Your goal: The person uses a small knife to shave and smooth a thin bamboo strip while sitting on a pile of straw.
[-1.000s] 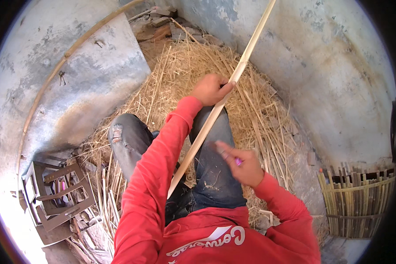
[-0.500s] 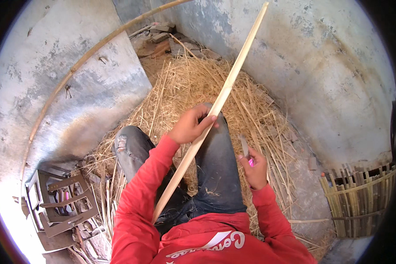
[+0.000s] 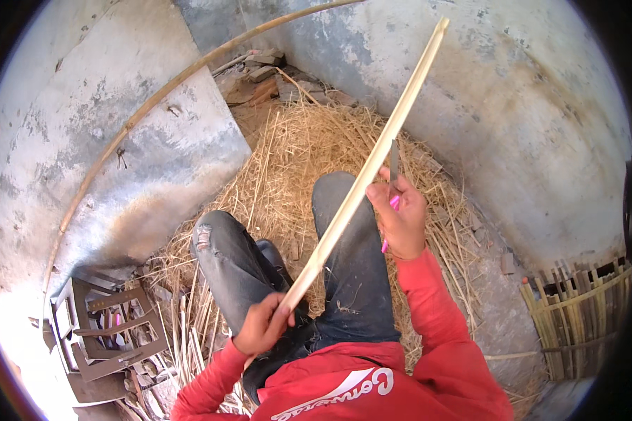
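Note:
A long, pale split bamboo strip (image 3: 343, 218) slants across my lap, its far end rising toward the wall. My left hand (image 3: 263, 325) is closed around its near part, close to my waist. My right hand (image 3: 404, 219) grips a small knife (image 3: 394, 163) with a pink handle, blade pointing up and away. The thumb and fingers of that hand are against or very near the strip's right edge; whether they press on it is hard to tell. Both hands are over my legs in dark jeans (image 3: 354, 281).
Straw and shavings (image 3: 295, 154) cover the floor ahead. A long curved pole (image 3: 130, 125) arches on the left by the wall. A brown slatted frame (image 3: 116, 326) lies at lower left, and a woven bamboo basket (image 3: 583, 316) stands at right. Bricks (image 3: 263, 74) lie in the far corner.
My left hand has slid down the strip toward my waist. My right hand, with the knife, has moved up and in to the strip. The strip has shifted slightly right.

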Tool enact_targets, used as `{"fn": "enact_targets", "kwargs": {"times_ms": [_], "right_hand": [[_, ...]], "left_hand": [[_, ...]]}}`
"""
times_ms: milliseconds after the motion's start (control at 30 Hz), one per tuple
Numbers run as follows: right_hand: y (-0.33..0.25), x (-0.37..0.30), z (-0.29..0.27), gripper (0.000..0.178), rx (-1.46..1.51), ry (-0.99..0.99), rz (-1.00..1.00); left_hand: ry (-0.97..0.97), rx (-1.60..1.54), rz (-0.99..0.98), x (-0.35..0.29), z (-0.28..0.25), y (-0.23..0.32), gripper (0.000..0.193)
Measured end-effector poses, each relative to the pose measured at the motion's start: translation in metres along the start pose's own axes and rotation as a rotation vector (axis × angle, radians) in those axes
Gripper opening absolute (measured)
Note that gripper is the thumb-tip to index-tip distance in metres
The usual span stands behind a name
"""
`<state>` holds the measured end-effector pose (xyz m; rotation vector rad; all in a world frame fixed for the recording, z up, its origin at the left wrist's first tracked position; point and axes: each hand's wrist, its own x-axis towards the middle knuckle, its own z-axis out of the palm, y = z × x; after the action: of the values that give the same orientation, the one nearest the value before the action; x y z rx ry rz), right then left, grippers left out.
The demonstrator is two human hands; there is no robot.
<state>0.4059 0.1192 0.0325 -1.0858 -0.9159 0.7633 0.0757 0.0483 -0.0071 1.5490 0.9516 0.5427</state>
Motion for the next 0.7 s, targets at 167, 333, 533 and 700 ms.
{"fn": "enact_targets", "kwargs": {"times_ms": [167,333,533,700], "right_hand": [[0.004,0.004,0.009,0.019,0.008,-0.018,0.11],[0.022,0.01,0.011,0.021,-0.044,-0.028,0.139],[0.034,0.011,0.02,0.026,-0.018,-0.014,0.262],[0.042,0.001,0.027,0.018,-0.039,0.0,0.149]], "left_hand": [[0.114,0.036,-0.112,-0.072,-0.003,-0.036,0.023],[0.183,0.246,-0.166,-0.121,-0.019,-0.064,0.037],[0.255,0.496,-0.236,-0.152,-0.061,-0.102,0.039],[0.288,0.423,-0.195,-0.143,-0.068,-0.104,0.035]]}}
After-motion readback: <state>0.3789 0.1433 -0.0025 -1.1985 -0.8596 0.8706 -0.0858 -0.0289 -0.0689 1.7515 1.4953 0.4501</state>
